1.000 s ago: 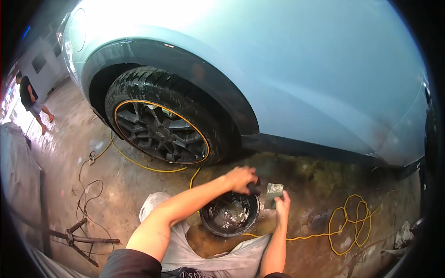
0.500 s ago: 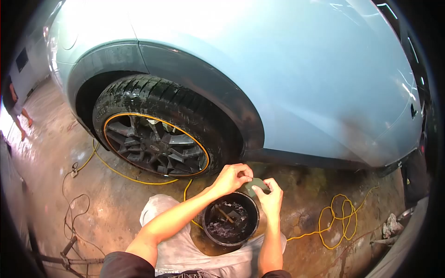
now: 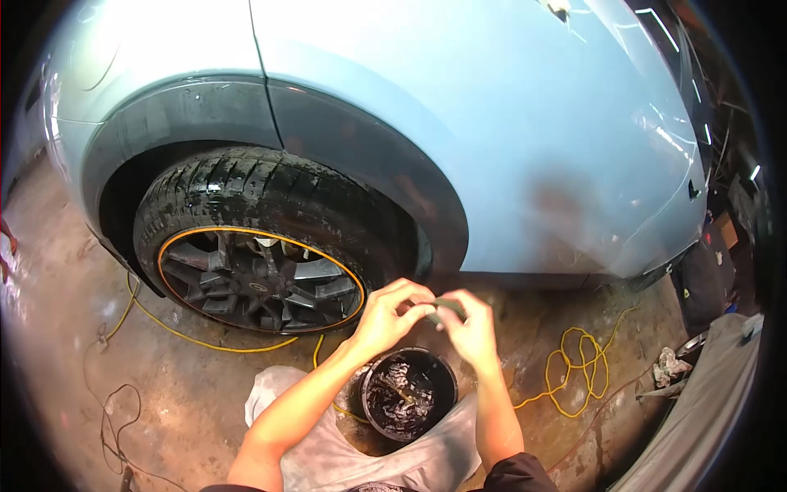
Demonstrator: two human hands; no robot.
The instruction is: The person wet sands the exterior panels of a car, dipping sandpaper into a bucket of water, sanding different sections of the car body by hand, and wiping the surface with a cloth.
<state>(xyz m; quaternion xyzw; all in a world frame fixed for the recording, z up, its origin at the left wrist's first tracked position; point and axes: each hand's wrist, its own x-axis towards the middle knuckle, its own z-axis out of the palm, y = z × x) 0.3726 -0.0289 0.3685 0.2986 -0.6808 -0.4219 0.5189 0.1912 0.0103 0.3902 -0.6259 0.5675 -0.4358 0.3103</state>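
Between my two hands is a small dark green sheet (image 3: 448,307) that looks like sandpaper, seen nearly edge-on and partly hidden by fingers. The fingers of my left hand (image 3: 388,316) pinch its left side. My right hand (image 3: 472,330) grips the other side, thumb and fingers closed on it. Both hands are held just above the far rim of a black bucket (image 3: 436,369), which stands between my knees. Dark water with ripples fills the bucket, and a stick-like brown thing (image 3: 403,395) shows in it.
Ahead stands a light blue car (image 3: 508,148) with a wet, orange-rimmed wheel (image 3: 261,283) at the left. A yellow hose or cord (image 3: 574,361) lies coiled on the wet floor at right. Grey cloth (image 3: 697,410) hangs at the right edge. Part of another person (image 3: 7,246) shows far left.
My hands have come closer together, and the green sheet has turned from showing its flat face to nearly edge-on. The view has shifted; the water's surface looks more rippled.
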